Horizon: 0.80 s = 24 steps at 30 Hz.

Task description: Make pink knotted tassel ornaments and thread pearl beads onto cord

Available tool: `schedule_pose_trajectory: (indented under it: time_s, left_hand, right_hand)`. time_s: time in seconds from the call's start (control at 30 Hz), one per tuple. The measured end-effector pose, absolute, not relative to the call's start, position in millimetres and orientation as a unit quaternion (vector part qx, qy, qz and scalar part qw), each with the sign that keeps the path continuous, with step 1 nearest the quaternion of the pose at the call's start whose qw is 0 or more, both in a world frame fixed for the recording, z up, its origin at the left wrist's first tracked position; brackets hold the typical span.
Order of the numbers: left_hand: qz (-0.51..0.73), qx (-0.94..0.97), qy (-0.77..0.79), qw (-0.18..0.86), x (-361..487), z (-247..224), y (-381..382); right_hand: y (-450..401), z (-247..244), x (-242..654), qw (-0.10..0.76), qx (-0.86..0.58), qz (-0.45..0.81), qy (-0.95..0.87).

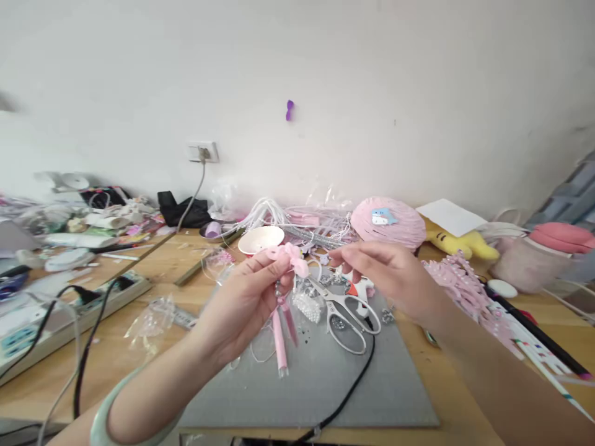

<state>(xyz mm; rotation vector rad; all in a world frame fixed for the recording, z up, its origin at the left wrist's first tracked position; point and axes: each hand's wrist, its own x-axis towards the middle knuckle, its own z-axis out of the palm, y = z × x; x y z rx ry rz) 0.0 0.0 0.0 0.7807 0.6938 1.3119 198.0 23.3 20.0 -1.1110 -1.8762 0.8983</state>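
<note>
- Our left hand [253,285] held a pink ornament [292,255] pinched between thumb and fingers, its soft, petal-like lobes standing out past the fingertips.
- Our right hand [393,272] hung in the air just across from it, fingers bent and thumb close to them; we could not tell whether anything thin was between the fingertips.
- The pink ornament was in front of us, between the two hands and nearer the left one.
- Below both hands we had a grey mat [316,390] on the wooden counter [116,365].
- On the mat, between the hands, lay scissors [332,302] with their handle loops toward our right hand, and beside them a bag of white beads [307,306].
- Just below our left hand lay a pink tube [279,344].
- Beyond our left fingertips sat a white bowl [260,239].
- Behind our right hand rested a pink pouch [388,223]; farther right was a yellow plush toy [486,246].
- Well to the left of our left hand ran a power strip [125,297].
</note>
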Motion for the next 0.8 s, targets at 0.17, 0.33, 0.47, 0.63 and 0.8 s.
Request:
schedule_pose_trajectory:
  time_s: [0.17,0.33,0.47,0.63,0.8]
  left_hand:
    - [0.559,0.376,0.302,0.674,-4,-3,-6]
    - [0.545,0.38,0.316,0.677,-4,-15,-6]
    - [0.537,0.376,0.32,0.684,-2,-26,1]
    - [0.521,0.365,0.327,0.699,2,-35,17]
    - [0.529,0.342,0.316,0.709,5,-43,33]
  right_hand:
    - [39,17,170,0.288,-0.37,0.611,-0.638]
    - [46,1,161,0.257,-0.327,0.735,-0.536]
    - [57,-5,157,0.312,-0.359,0.677,-0.562]
    - [75,-5,160,0.389,-0.368,0.618,-0.575]
    - [88,-8,170,0.403,-0.387,0.55,-0.621]
